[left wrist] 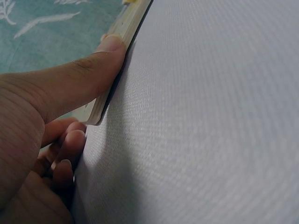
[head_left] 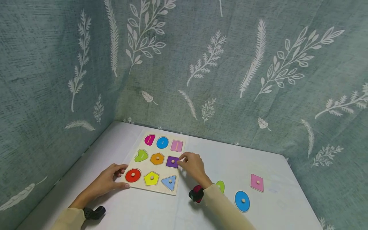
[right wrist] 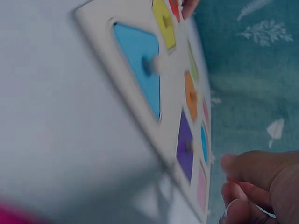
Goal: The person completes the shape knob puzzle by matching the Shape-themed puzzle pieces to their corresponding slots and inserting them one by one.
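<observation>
A wooden shape puzzle board (head_left: 148,187) lies on the white table. My left hand (head_left: 107,179) holds its near left corner, with the thumb (left wrist: 100,60) along the near edge and the fingers by the left side. My right hand (head_left: 193,164) is beside the purple square piece (head_left: 169,163) at the board's right edge, its fingers loosely bent and nothing between them. Knobbed red circle (head_left: 128,177), yellow pentagon (head_left: 148,181), blue triangle (head_left: 172,186) and orange hexagon (head_left: 154,161) pieces sit in the board. Printed knobless recesses show at the half circle, blue circle, pink square and heart.
On the table to the right lie a blue circle piece (head_left: 241,195), a pink square piece (head_left: 254,179) and a green piece (head_left: 220,185) partly hidden by the right sleeve. A crimson thing (head_left: 198,198) shows by the right wrist. Patterned green cloth (head_left: 215,111) hangs behind.
</observation>
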The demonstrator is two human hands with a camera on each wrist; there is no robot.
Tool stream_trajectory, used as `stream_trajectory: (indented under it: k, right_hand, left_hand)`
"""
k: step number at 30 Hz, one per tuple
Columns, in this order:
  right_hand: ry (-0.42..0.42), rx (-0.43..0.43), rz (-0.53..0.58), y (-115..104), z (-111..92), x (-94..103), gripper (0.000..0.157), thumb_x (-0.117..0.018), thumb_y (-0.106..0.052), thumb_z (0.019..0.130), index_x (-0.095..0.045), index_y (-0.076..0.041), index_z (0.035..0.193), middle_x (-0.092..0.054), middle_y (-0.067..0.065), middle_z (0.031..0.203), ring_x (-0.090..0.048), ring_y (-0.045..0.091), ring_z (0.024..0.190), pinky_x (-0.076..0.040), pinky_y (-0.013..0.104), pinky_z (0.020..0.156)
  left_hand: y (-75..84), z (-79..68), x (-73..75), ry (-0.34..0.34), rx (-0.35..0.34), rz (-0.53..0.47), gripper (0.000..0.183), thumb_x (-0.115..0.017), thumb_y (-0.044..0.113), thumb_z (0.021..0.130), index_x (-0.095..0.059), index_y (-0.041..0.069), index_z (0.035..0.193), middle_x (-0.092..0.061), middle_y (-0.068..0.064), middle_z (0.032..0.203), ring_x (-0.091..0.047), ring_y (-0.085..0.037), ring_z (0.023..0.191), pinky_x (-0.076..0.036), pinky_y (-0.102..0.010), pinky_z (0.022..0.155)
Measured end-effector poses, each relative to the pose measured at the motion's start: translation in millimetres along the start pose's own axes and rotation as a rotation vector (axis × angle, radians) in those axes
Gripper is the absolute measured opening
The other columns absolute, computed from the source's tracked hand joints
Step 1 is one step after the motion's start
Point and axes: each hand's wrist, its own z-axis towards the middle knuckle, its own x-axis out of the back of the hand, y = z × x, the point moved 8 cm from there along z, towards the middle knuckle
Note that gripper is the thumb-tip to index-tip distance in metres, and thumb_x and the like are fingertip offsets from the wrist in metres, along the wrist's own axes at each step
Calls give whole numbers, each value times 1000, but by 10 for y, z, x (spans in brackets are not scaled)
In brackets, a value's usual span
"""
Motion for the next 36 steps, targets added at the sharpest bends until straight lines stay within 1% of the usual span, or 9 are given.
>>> stream_trajectory:
  k: [4,9,13,17,20,25,29,32,36]
  right_hand:
    - [50,26,14,200,-138,213,13,-82,-23,88,-78,-12,93,-62,-6,70,-50,9,59,-42,27,53]
    - [66,-18,37,457,-339,399,15,-82,-26,88,-78,-13,93,-65,-5,74,-51,9,59,-43,27,52]
    - [75,-48,39,623,-497,555,14,-82,-26,88,-78,-13,94,-65,-6,74,-51,10,60,-43,27,53]
    - [75,-73,30,780,-645,704,14,-82,-27,89,-78,-15,94,-63,-7,72,-50,10,59,-41,27,52]
    - [73,-87,19,884,-761,783,13,-83,-27,89,-78,-15,94,-61,-9,71,-49,9,58,-40,27,52]
    - [64,-101,5,996,-921,856,14,-84,-27,87,-77,-16,92,-59,-11,67,-48,7,56,-39,25,51]
    - [59,-125,-1,1074,-1014,886,15,-86,-28,85,-77,-16,90,-59,-12,67,-49,7,58,-39,25,52]
    - [59,-140,-4,1137,-1071,888,14,-87,-26,84,-77,-17,87,-59,-12,67,-50,7,60,-39,25,53]
    - [47,-176,4,1244,-1129,854,13,-88,-23,82,-76,-19,83,-59,-12,67,-51,7,60,-40,25,53]
  left_hand:
    - [-21,8,3,11,15,-2,94,-98,31,67,-54,-5,142,-52,-7,103,-49,-24,99,-52,-42,95]
    - [-48,4,-15,2,33,1,96,-98,33,67,-53,-5,143,-53,-7,108,-50,-25,101,-52,-48,99]
    - [-54,-7,-31,-4,39,6,96,-97,33,67,-53,-5,143,-54,-8,110,-51,-25,101,-50,-51,101]
    - [-36,-7,-29,1,34,16,96,-97,33,68,-53,-6,143,-55,-9,112,-51,-25,101,-50,-52,101]
    - [-25,3,-20,2,35,17,96,-98,33,67,-53,-5,143,-55,-8,110,-51,-25,101,-51,-50,100]
    - [-19,26,3,1,28,26,96,-97,33,67,-53,-4,143,-54,-7,109,-51,-24,100,-51,-49,100]
    - [-10,32,15,9,30,27,99,-98,35,65,-53,-3,144,-55,-8,109,-51,-24,100,-52,-48,100]
    - [-11,25,11,7,43,25,99,-98,36,65,-53,-3,144,-55,-8,109,-51,-24,100,-52,-48,100]
    - [-13,8,-9,-6,47,26,97,-97,33,67,-53,-5,144,-55,-8,110,-50,-25,101,-51,-48,99]
